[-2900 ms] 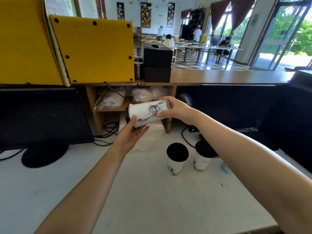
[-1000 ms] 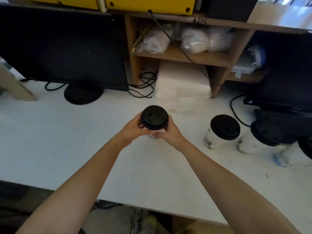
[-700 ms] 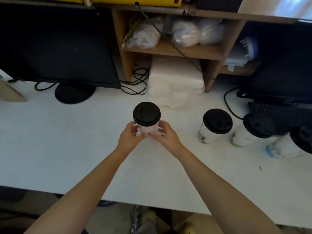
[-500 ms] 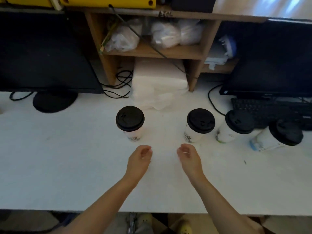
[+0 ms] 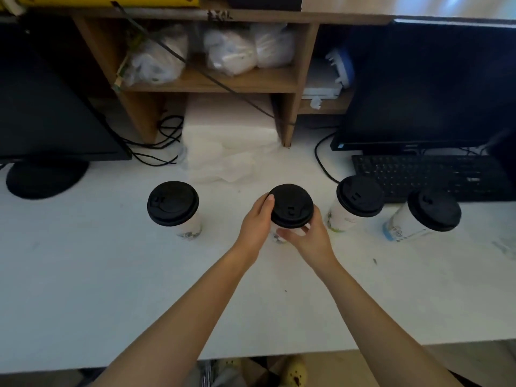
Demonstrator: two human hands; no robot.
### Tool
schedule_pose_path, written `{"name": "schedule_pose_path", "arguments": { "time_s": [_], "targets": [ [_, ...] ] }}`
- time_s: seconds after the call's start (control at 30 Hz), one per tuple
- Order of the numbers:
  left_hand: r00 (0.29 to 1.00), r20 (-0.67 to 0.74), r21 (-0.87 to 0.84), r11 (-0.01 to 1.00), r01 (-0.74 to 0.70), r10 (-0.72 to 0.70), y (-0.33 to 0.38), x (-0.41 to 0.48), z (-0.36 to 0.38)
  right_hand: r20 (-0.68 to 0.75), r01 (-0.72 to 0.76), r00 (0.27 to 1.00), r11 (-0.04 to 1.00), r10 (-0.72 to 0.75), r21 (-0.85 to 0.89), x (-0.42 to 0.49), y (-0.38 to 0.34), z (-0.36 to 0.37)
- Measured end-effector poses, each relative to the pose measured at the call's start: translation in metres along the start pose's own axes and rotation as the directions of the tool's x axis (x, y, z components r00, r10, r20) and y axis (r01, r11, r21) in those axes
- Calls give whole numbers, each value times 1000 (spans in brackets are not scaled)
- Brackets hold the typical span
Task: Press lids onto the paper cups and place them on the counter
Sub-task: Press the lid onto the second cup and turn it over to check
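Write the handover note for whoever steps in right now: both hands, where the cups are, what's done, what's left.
Left hand and right hand both wrap the second cup from the left, which stands on the white counter; its black lid is on.
The far-left cup, the third cup and the far-right cup stand free on the counter in the same row, each with a black lid on.
Done: all four cups in view are lidded and on the counter.
Left: check the seal on the held cup, then let go. No unlidded cups or loose lids in view.
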State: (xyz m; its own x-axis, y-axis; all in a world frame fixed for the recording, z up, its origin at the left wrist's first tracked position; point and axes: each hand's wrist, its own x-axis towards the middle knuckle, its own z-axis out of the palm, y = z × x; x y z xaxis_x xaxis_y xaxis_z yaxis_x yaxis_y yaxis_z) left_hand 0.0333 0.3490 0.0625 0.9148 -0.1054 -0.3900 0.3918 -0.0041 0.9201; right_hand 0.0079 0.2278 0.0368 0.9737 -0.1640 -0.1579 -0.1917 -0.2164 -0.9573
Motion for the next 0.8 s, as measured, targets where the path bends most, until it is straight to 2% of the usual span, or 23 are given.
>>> {"name": "schedule_pose_path", "arguments": {
  "time_s": [0.17,0.3,0.33,0.43,0.47,0.53,0.63,0.8],
  "targets": [
    [988,-154,-6,1000,-16,14,-9,-39,-15,147,40,988,999,-39,-9,-36,5,13],
    [970,-240,97,995,-21,44,-13,-56,-19,338,-51,941,994,14,101,-44,9,3],
    [968,-247,118,993,-17,46,-10,-56,-19,339,-100,940,982,41,157,-42,8,-3],
    [967,-246,183,983,-22,67,1,-43,-15,200,-222,967,906,158,360,-30,-3,-9],
    [967,-242,221,975,-27,81,5,-36,-13,180,-244,965,896,188,370,-26,-12,-5],
    [957,-258,319,947,-45,133,6,-25,-5,174,-234,965,942,195,241,-18,-30,8],
    [912,-338,420,904,-77,234,-3,-20,2,88,-106,991,991,99,84,-14,-35,24],
    [888,-354,503,860,-83,293,-6,-15,4,76,-54,996,995,48,86,-9,-25,26]
  ]
}}
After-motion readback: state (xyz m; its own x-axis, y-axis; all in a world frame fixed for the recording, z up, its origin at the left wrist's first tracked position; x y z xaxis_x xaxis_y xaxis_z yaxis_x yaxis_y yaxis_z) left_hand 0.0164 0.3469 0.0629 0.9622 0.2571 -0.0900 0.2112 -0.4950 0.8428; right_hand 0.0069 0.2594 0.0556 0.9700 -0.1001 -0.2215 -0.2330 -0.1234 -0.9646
